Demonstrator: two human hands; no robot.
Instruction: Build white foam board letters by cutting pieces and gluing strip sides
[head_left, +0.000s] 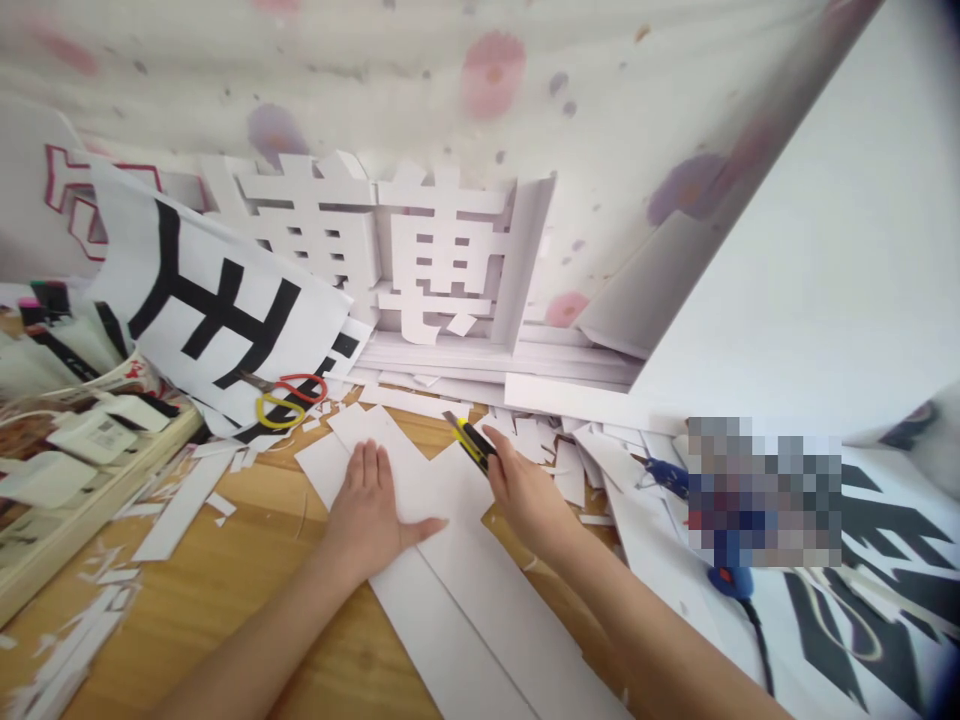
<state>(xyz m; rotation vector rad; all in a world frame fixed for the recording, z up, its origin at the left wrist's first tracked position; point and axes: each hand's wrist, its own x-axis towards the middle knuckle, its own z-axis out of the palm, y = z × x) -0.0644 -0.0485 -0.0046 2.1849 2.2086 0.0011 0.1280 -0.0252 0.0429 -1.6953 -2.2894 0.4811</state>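
Note:
My left hand [369,510] lies flat on white board strips [457,610], fingers together and thumb stretched to the right. These long strips overlap and run from the middle of the wooden table toward me. In my right hand [529,495] is a yellow and black utility knife [469,440], its blade pointing up and to the left. The knife is held above the strips' far right end, apart from my left hand. Whether its blade touches the board I cannot tell.
Scissors [289,398] with red and yellow handles lie beyond the strips, on printed paper [217,300]. At left stands a power strip [97,500] with plugs. A blue glue gun [731,570], partly blurred out, lies at right. White cut-out characters [442,240] lean behind; paper scraps litter the table.

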